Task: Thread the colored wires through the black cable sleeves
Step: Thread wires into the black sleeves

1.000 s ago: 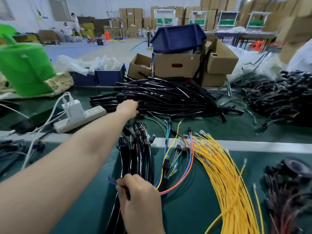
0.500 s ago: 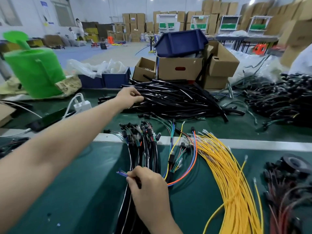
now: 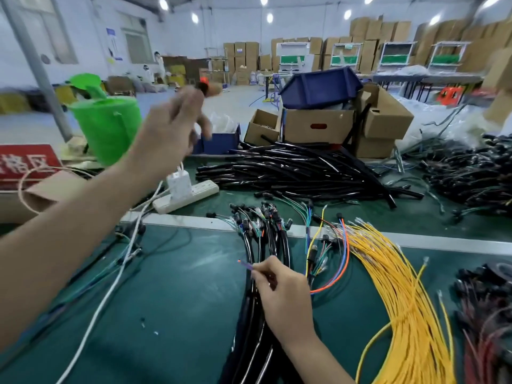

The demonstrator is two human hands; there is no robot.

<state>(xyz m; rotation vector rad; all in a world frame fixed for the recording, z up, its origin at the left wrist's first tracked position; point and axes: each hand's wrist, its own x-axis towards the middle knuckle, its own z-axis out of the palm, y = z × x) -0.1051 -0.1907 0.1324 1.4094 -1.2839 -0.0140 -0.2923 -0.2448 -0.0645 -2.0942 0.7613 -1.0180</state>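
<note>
My right hand (image 3: 279, 296) rests low on the green mat and pinches a thin bunch of colored wires (image 3: 246, 264) whose purple and orange tips stick out to the left. Under it lie finished black sleeved harnesses (image 3: 266, 239). My left hand (image 3: 171, 128) is raised in the air, left of the pile of black cable sleeves (image 3: 299, 173), and is motion-blurred. A dark blob shows at its fingertips, but I cannot make out whether it holds a sleeve. Loose colored wires (image 3: 329, 253) lie right of the harnesses.
A big bundle of yellow wires (image 3: 401, 286) fans across the right. A white power strip (image 3: 188, 194) with a charger sits left of the sleeves. Cardboard boxes (image 3: 318, 126), a blue bin and a green bucket (image 3: 108, 128) stand behind. Dark cable heaps fill the right edge.
My left hand has lifted off the black sleeve pile and swung up and to the left. The camera tilted up. My right hand keeps its pinch on the wires.
</note>
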